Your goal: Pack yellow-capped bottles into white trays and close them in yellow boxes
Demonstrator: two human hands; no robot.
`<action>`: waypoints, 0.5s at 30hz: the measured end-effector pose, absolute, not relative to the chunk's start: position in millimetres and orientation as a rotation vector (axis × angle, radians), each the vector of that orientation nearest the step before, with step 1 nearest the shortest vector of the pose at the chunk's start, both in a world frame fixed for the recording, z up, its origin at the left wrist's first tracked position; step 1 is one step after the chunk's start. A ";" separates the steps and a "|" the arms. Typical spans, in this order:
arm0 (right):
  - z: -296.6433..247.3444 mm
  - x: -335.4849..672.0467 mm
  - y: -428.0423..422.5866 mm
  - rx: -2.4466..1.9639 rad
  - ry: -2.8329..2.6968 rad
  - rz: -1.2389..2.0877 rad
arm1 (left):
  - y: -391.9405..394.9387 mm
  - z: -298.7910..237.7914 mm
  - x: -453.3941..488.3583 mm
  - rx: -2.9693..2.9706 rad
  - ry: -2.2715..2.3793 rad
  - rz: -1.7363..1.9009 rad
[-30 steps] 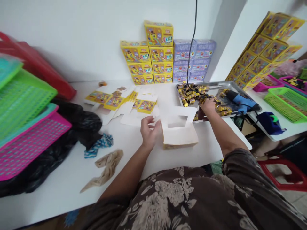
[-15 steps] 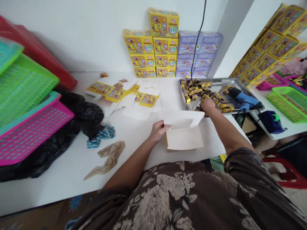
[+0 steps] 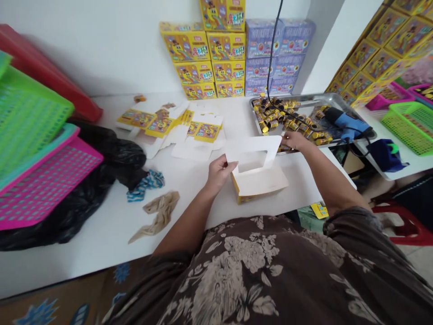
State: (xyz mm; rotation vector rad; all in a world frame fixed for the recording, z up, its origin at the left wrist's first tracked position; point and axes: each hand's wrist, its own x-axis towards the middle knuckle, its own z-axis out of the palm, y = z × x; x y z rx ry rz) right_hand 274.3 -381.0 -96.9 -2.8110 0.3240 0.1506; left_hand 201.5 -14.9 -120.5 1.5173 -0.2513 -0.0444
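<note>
My left hand (image 3: 219, 174) grips the left edge of the raised white lid of an open cardboard box (image 3: 259, 180), whose lid has a rectangular window. The box has a yellow outside and stands on the white table (image 3: 101, 253). My right hand (image 3: 294, 141) rests at the near rim of a steel tray (image 3: 338, 100), touching several small gold-and-black cylinders (image 3: 274, 117). Its fingertips are partly hidden, so I cannot tell whether a cylinder is between them. A blue hot air gun (image 3: 347, 124) lies in the tray, to the right of that hand.
Flat printed box blanks (image 3: 169, 128) lie left of the open box. Yellow and purple boxes (image 3: 226, 58) are stacked against the wall. Green and pink plastic baskets (image 3: 34, 135), a black bag (image 3: 115, 153) and cloths (image 3: 157, 214) fill the left side.
My right hand has moved from among the cylinders to the tray's near rim. My left hand has raised the box lid, and the whole view has shifted slightly.
</note>
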 end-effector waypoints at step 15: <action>-68.5 285.7 -362.8 -2.705 0.262 0.618 | -3.1 -119.4 219.6 1.477 -0.096 -0.193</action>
